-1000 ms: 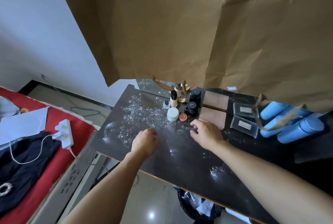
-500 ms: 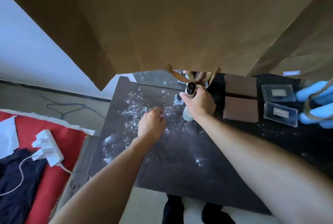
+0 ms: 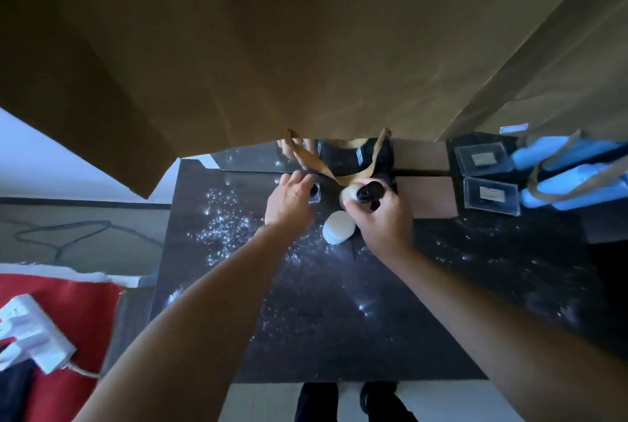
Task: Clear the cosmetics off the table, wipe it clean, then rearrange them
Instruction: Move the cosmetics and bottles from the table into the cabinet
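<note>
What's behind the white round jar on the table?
A beige bottle with a black cap, held in the right grip. That grip covers the bottle's base, so whether it rests on the table cannot be seen.

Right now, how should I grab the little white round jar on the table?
I'd come down from above, on the near-left side, and pinch the white jar around its round wall, fingers on opposite sides. It stands upright, lid up, and the right hand gripping the beige bottle crowds its far-right side.
</note>
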Demonstrator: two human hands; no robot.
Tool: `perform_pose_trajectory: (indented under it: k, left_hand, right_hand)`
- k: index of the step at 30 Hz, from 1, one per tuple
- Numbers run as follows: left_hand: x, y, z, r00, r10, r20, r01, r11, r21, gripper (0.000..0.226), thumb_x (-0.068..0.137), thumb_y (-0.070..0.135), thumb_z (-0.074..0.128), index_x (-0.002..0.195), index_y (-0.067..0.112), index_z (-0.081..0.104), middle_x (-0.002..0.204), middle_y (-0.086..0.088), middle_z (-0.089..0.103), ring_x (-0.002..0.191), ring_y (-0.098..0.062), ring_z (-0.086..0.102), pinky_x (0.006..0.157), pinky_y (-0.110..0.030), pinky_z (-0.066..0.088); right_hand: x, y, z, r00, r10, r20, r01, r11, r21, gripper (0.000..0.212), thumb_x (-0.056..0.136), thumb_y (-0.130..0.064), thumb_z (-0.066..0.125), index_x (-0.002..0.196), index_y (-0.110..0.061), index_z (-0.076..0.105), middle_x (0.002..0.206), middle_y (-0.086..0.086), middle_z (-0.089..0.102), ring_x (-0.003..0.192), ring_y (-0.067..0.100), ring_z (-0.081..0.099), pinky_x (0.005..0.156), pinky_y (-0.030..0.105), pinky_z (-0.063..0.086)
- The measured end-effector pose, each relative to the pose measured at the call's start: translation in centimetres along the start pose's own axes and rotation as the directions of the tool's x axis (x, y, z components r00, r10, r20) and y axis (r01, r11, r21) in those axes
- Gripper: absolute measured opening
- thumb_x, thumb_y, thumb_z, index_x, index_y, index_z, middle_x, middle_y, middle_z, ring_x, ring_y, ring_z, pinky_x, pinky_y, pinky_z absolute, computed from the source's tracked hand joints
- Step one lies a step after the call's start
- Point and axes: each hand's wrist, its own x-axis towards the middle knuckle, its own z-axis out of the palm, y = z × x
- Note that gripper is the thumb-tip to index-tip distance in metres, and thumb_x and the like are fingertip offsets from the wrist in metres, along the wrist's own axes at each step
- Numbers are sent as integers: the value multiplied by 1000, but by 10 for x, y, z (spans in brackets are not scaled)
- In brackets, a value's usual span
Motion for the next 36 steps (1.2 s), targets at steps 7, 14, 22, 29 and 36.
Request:
perform_pose_trajectory:
  k: [7,14,22,29,36]
  left_hand:
    - [-7,7,0,1000,9,-14,-10,1000,-14,39,86,21,63,121,9,51,119,-8,52,111,-28,48,89,-36,41]
    - [-57,25,-20,993,68,-94,-83,984,-158,35,85,13,64,117,2,53,107,-14,52,86,-33,57,71,-40,47]
    - [-80,134,-10,962,263,-77,-273,947,-168,30,83,14,66,110,3,60,104,-14,57,86,-35,59,73,-43,50]
    - [-93,278,36,900,435,-24,-433,889,-147,22,83,14,65,102,4,60,98,-11,55,82,-31,59,71,-38,46]
    - [-120,420,101,898,439,-14,-437,890,-132,17,80,13,67,93,5,59,94,-12,54,77,-33,58,67,-38,46]
  right_hand:
    - [-20,16,-31,998,41,-51,-40,999,13,15,77,-27,73,90,-20,68,68,-5,67,71,15,64,64,28,49]
    - [-38,35,-74,991,111,-79,-110,994,17,21,75,-28,66,89,-11,66,70,4,68,68,20,63,63,32,49]
    - [-61,94,-170,962,226,-151,-228,974,5,50,66,-55,50,90,-13,63,73,2,67,70,22,64,62,31,48]
    - [-89,184,-285,908,340,-246,-352,936,-3,47,63,-52,52,93,-17,62,78,3,70,81,26,67,64,25,42]
    - [-105,283,-406,908,353,-227,-357,934,24,38,70,-39,58,95,-12,60,69,-3,57,79,29,63,64,26,36]
